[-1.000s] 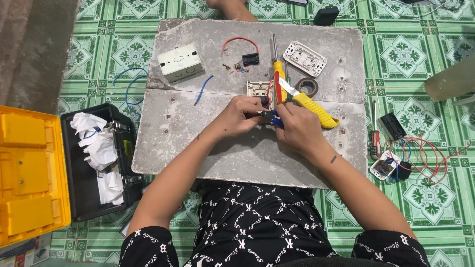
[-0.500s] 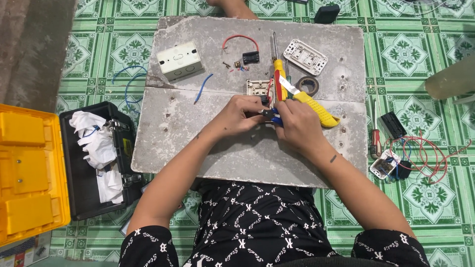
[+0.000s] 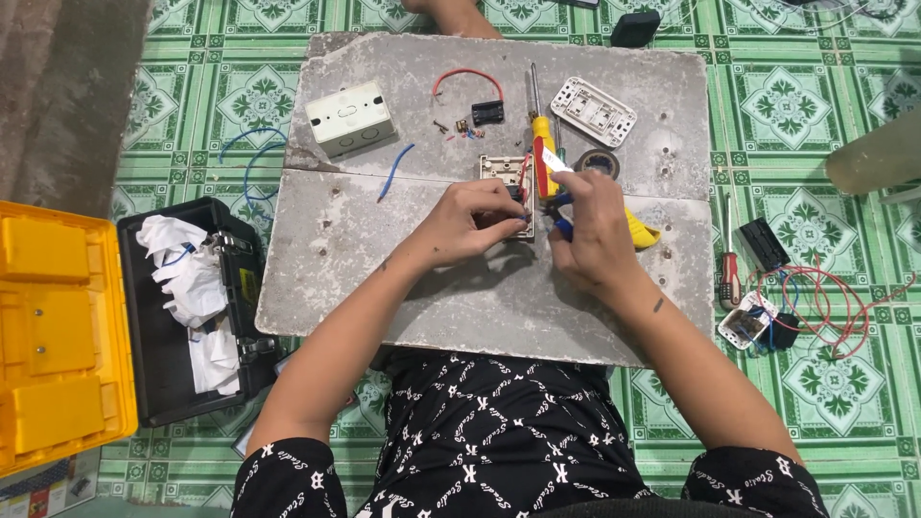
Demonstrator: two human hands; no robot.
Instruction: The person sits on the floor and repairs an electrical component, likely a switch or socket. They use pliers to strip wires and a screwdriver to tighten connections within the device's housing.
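**Even light, soft shadows, sharp centre**

The scene was brightly and evenly lit from above. Soft shadows fell beneath the forearms onto the grey slab (image 3: pixel 384 269) at centre. The green floor tiles (image 3: pixel 211 96) showed faint sheen but no harsh glare. Focus held sharp throughout; straight lines bowed slightly toward the frame's edges.

Home floor: green tiles (image 3: pixel 240 96), toolbox (image 3: pixel 182 317)

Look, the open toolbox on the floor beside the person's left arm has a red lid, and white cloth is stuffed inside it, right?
Not quite. The toolbox lid is yellow, not red, as the head view shows. The rest holds: it lies open on the floor beside the left arm, with white cloth stuffed inside.
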